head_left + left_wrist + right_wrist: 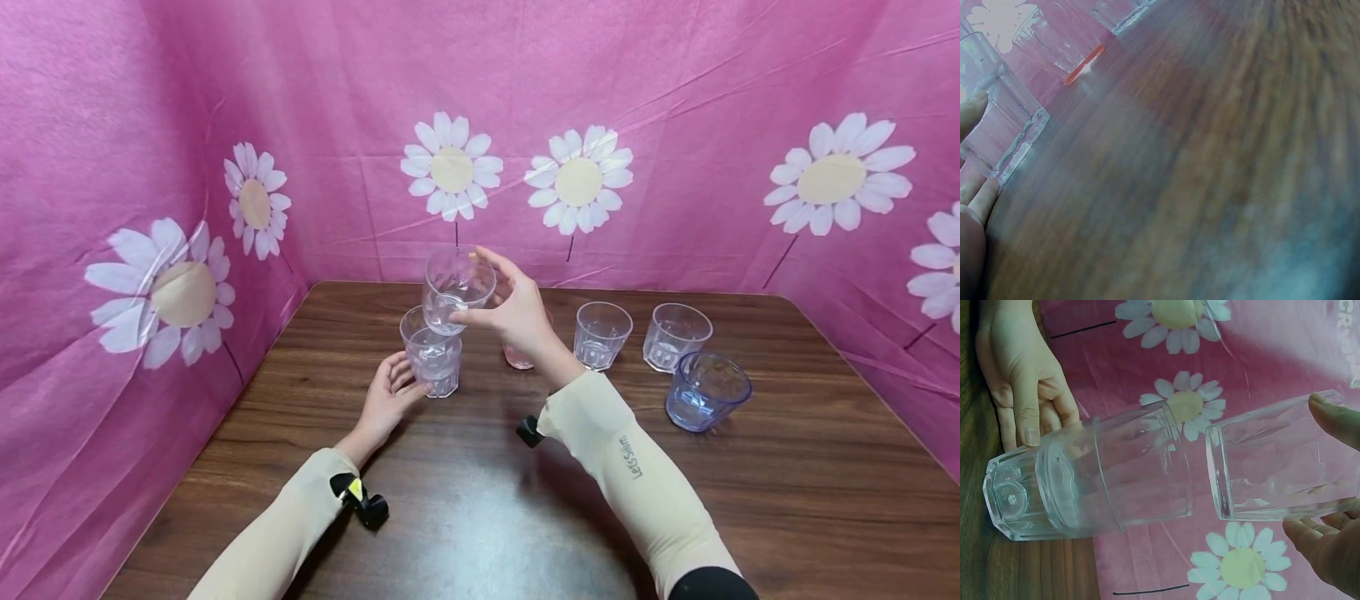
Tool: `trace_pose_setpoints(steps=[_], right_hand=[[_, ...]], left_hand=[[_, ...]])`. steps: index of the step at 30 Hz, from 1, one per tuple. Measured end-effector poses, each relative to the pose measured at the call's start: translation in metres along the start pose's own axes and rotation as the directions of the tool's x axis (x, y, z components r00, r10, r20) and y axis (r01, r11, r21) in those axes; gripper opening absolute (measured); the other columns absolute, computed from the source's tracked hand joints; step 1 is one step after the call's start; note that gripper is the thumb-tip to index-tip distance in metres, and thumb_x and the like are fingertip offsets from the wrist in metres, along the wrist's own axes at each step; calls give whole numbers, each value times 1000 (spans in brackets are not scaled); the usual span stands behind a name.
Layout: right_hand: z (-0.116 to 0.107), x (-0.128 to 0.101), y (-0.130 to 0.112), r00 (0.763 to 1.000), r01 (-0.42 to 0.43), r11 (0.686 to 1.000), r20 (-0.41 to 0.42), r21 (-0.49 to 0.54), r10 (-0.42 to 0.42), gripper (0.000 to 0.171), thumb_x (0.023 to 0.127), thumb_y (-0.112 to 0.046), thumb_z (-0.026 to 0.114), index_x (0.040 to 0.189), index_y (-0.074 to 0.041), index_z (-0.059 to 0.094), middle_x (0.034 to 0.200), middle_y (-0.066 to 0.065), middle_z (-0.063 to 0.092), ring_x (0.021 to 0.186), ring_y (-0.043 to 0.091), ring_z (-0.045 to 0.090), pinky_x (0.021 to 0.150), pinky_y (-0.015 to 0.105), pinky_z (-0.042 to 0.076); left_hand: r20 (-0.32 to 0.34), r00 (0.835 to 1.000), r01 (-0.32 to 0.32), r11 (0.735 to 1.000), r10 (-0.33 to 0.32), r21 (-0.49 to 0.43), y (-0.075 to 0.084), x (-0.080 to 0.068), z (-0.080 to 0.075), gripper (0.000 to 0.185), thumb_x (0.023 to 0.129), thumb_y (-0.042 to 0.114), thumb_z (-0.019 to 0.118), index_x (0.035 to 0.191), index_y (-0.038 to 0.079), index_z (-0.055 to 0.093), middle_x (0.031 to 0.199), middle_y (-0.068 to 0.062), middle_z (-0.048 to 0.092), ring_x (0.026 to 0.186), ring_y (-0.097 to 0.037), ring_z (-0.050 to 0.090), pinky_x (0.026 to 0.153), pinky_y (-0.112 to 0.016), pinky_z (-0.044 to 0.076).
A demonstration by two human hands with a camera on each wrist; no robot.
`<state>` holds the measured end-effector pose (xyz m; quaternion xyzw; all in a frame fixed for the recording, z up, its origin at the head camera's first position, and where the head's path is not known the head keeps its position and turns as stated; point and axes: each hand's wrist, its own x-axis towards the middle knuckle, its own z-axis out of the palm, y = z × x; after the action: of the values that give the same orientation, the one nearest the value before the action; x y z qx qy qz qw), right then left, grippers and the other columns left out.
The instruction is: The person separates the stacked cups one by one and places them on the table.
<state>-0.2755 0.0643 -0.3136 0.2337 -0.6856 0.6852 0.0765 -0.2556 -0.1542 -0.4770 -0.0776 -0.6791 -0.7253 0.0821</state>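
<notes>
In the head view my right hand (517, 308) grips a clear cup (442, 304) by its sides, thumb in front and fingers behind. Below it, a stack of two nested clear cups (435, 362) stands upright on the table. The right wrist view shows a small gap between the raised cup (1272, 469) and the stack's top rim (1175, 465). My left hand (386, 400) holds the stack low on its left side, with the thumb (1025, 419) against the bottom cup and fingers curled beside it.
Partly behind my right wrist stands a pink cup (519, 357). Further right are two clear cups (602, 337) and a blue cup (705, 396), all upright on the brown wooden table (450, 500). A pink cloth (360, 167) with white flowers hangs around the table.
</notes>
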Motion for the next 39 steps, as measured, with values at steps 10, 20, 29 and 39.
trace_pose_setpoints(steps=[10, 20, 29, 39], right_hand=[[-17, -12, -2, 1000, -15, 999, -22, 33, 16, 92, 65, 15, 85, 146, -3, 46, 142, 13, 54, 128, 32, 53, 103, 32, 48], [-34, -21, 1, 999, -40, 999, -31, -30, 39, 92, 65, 13, 86, 147, -3, 45, 143, 12, 54, 127, 24, 54, 103, 30, 48], [-46, -30, 11, 999, -19, 998, -42, -60, 16, 93, 63, 17, 85, 145, 4, 44, 138, 18, 55, 127, 27, 53, 104, 27, 46], [-61, -46, 19, 998, -43, 997, -47, -70, 40, 92, 62, 20, 82, 144, 5, 44, 136, 23, 54, 125, 33, 53, 105, 29, 45]], left_hand=[[-1, 1000, -8, 1000, 8, 0, -1, 0, 0, 65, 83, -22, 63, 139, -13, 33, 139, -33, 46, 126, -36, 49, 98, -25, 50], [-5, 1000, -19, 1000, 19, 9, -2, 1, 0, 65, 82, -21, 63, 139, -12, 33, 139, -32, 46, 123, -32, 52, 97, -25, 51], [-5, 1000, -17, 1000, 17, 7, -3, 1, 0, 64, 83, -21, 63, 138, -12, 33, 139, -33, 46, 123, -32, 52, 97, -24, 50], [0, 1000, -14, 1000, 14, -8, -1, 1, 0, 65, 82, -21, 63, 139, -12, 33, 140, -32, 45, 126, -35, 49, 98, -24, 50]])
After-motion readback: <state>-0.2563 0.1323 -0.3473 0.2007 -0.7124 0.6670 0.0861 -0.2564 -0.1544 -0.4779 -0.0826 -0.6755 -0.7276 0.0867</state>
